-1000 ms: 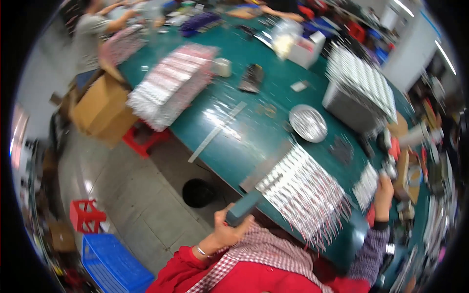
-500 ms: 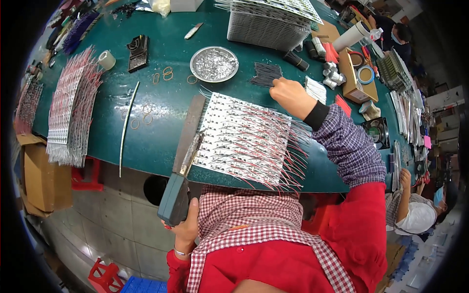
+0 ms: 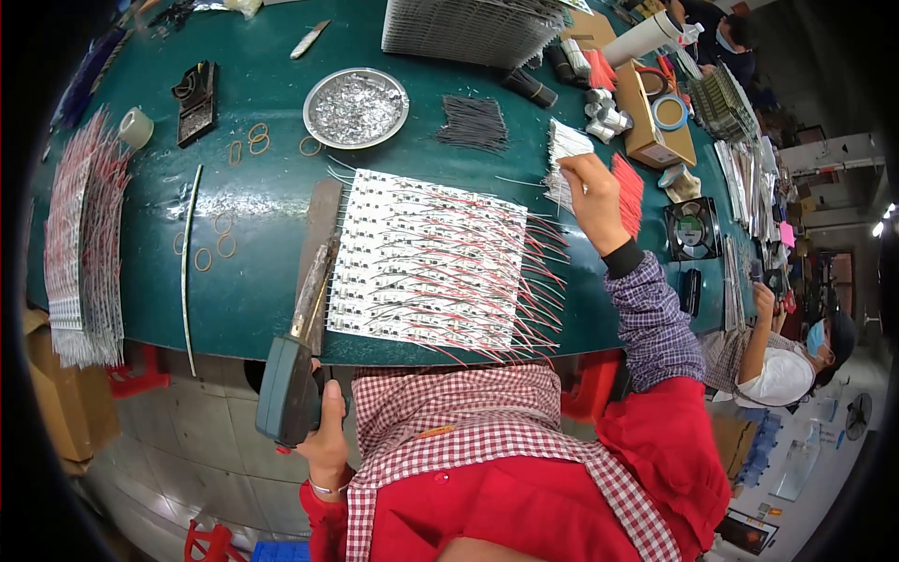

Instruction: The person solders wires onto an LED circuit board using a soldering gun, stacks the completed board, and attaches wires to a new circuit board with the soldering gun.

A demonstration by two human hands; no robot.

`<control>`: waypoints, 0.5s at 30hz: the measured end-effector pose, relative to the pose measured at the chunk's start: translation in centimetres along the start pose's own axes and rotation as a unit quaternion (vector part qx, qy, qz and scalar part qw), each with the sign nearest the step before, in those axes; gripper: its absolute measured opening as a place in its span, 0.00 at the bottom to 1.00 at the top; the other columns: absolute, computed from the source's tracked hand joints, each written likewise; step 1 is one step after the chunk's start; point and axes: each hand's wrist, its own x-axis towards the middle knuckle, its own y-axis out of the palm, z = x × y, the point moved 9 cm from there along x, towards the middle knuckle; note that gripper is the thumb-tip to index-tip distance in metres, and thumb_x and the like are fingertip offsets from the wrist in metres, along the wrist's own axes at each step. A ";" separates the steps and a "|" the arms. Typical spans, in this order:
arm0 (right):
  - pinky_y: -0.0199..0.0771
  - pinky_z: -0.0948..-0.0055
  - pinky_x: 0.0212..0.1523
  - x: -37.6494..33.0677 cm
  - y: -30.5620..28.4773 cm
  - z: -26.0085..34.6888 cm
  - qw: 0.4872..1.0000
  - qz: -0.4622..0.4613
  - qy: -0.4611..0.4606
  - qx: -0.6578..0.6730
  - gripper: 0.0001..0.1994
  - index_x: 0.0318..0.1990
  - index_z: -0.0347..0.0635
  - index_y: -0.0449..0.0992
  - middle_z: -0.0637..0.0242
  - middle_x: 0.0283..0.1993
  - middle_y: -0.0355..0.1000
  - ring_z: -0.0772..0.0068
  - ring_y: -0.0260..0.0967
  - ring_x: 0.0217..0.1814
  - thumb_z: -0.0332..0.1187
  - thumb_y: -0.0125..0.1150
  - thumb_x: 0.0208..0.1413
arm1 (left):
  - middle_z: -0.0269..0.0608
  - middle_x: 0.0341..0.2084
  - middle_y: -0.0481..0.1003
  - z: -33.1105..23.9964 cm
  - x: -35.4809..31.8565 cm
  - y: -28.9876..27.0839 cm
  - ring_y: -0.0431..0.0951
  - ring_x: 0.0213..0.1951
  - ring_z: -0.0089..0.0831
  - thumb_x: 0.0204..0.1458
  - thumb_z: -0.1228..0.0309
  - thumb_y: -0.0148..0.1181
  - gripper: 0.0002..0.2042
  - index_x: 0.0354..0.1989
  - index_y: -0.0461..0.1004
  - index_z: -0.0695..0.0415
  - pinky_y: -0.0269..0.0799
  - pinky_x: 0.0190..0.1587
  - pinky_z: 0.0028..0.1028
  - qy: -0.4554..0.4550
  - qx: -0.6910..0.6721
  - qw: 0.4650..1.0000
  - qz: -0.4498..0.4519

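Note:
My left hand [image 3: 328, 431] grips a soldering gun [image 3: 285, 391] with a grey-green body, below the table's front edge. Its metal barrel points up along a dark flat metal bar [image 3: 316, 229]. Beside the bar lies a white panel of small circuit boards [image 3: 421, 258], with rows of red, black and white wires trailing to the right. My right hand [image 3: 595, 199] is over a bundle of cut white wires [image 3: 565, 140], thumb and finger pinched together at what looks like a white wire. A thin pale wire sticks out leftward there.
Black wires [image 3: 473, 123] and red wires [image 3: 627, 192] lie near the white bundle. A metal bowl of silvery scraps [image 3: 356, 108] stands behind the panel. Stacked wired boards [image 3: 89, 244] are at left, a cardboard box with tape rolls [image 3: 655, 126] at right. Co-workers sit at the far right.
My right hand has left the black wires and moved right to the white wires. The view has shifted, so the table items sit further left. My left hand still holds the soldering gun.

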 end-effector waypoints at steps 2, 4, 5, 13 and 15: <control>0.72 0.63 0.39 1.0 0.3 1.9 0.998 0.027 -0.049 -0.024 0.07 0.39 0.36 0.76 0.57 0.36 0.71 0.53 0.72 0.40 0.20 0.59 0.52 | 0.45 0.41 0.76 -0.2 0.2 0.3 0.66 0.20 0.19 0.54 0.80 0.60 0.15 0.51 0.72 0.69 0.59 0.22 0.24 -0.001 0.002 1.000 -0.007; 0.74 0.63 0.36 2.2 1.5 5.3 0.974 0.100 -0.162 -0.121 0.11 0.37 0.38 0.76 0.58 0.36 0.70 0.57 0.72 0.41 0.19 0.58 0.44 | 0.46 0.42 0.76 -0.5 0.3 0.5 0.66 0.20 0.19 0.54 0.80 0.60 0.15 0.51 0.72 0.69 0.60 0.22 0.23 0.019 -0.009 1.000 0.002; 0.74 0.63 0.36 3.0 1.6 6.5 0.975 0.101 -0.162 -0.117 0.11 0.37 0.38 0.76 0.58 0.36 0.70 0.57 0.72 0.41 0.19 0.58 0.44 | 0.46 0.42 0.76 -0.5 0.4 0.5 0.66 0.20 0.19 0.54 0.80 0.60 0.15 0.51 0.72 0.69 0.60 0.22 0.23 0.018 -0.005 1.000 0.001; 0.77 0.68 0.35 3.7 10.0 10.5 0.860 0.306 -0.261 -0.313 0.03 0.21 0.38 0.75 0.59 0.32 0.71 0.62 0.72 0.39 0.23 0.63 0.36 | 0.47 0.43 0.76 -0.8 -0.1 0.3 0.69 0.21 0.20 0.53 0.82 0.59 0.16 0.51 0.71 0.69 0.62 0.21 0.22 0.115 0.095 0.988 0.030; 0.79 0.67 0.33 4.6 9.1 11.2 0.874 0.269 -0.263 -0.308 0.02 0.22 0.39 0.79 0.57 0.30 0.74 0.60 0.74 0.35 0.23 0.65 0.36 | 0.48 0.44 0.76 -1.1 -0.1 0.1 0.69 0.21 0.20 0.53 0.82 0.59 0.17 0.52 0.70 0.68 0.62 0.21 0.22 0.116 0.105 0.987 0.024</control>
